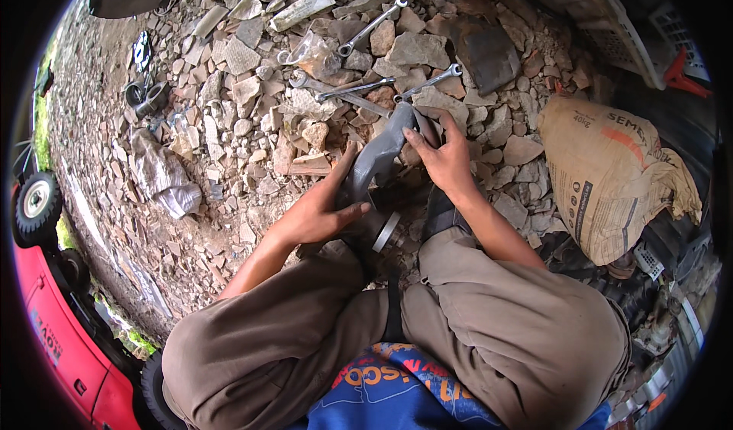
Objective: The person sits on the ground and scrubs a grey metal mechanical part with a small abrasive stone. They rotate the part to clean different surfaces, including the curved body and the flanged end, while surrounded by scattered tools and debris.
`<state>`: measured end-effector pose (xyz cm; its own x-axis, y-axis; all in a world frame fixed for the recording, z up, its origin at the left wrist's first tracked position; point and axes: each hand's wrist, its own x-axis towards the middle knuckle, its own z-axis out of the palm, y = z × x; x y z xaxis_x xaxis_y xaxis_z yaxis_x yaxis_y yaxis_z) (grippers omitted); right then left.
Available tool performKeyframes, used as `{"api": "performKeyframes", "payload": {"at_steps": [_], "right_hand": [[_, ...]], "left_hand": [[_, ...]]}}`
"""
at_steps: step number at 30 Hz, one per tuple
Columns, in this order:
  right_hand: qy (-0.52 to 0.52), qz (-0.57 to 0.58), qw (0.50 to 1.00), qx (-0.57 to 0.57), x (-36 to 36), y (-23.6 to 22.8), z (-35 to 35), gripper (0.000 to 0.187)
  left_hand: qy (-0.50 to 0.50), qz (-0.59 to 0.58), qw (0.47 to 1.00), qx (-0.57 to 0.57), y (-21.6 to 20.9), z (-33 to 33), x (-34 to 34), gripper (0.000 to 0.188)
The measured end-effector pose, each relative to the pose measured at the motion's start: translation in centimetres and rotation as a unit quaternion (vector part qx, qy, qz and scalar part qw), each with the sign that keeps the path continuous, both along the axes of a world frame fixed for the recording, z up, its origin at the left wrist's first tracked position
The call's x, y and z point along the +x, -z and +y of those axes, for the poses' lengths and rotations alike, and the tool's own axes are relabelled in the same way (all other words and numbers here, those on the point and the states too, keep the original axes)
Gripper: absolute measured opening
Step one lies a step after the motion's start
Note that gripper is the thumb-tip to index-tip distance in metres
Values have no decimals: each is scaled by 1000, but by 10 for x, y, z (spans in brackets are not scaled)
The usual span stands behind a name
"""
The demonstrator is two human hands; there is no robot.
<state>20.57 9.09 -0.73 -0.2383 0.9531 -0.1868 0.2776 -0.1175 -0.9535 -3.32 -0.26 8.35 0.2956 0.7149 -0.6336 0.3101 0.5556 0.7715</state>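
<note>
Between my knees, both hands hold a dark grey, curved part (379, 155), smooth and shaped like a bent housing or pipe; its exact kind does not show. My left hand (317, 208) grips its lower left side, with the thumb toward me. The fingers and thumb of my right hand (443, 155) close on its upper end. Below the part, a pale round disc (386, 232) shows edge-on above the shadowed ground; whether it is joined to the part I cannot tell. Just beyond lie a combination wrench (429, 84), a larger wrench (340, 96) and a slim metal tool (356, 88).
Broken stone and tile cover the ground (244, 136). Farther off lie another wrench (372, 27), a clear plastic bag (314, 54) and a dark flat piece (492, 59). A paper sack (603, 174) stands right. Left are a crumpled cloth (162, 172) and a red vehicle (69, 346).
</note>
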Motion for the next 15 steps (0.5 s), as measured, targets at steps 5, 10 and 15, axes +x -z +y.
{"api": "performKeyframes", "payload": {"at_steps": [5,10,15], "right_hand": [[-7,-13,1000,27,1,5,-2,35],[-35,-83,987,134,9,1,0,28],[-103,-73,970,207,3,-8,-15,30]], "left_hand": [[11,52,999,4,29,8,1,98],[8,34,999,-27,30,17,4,100],[-12,27,998,-47,28,15,6,100]]}}
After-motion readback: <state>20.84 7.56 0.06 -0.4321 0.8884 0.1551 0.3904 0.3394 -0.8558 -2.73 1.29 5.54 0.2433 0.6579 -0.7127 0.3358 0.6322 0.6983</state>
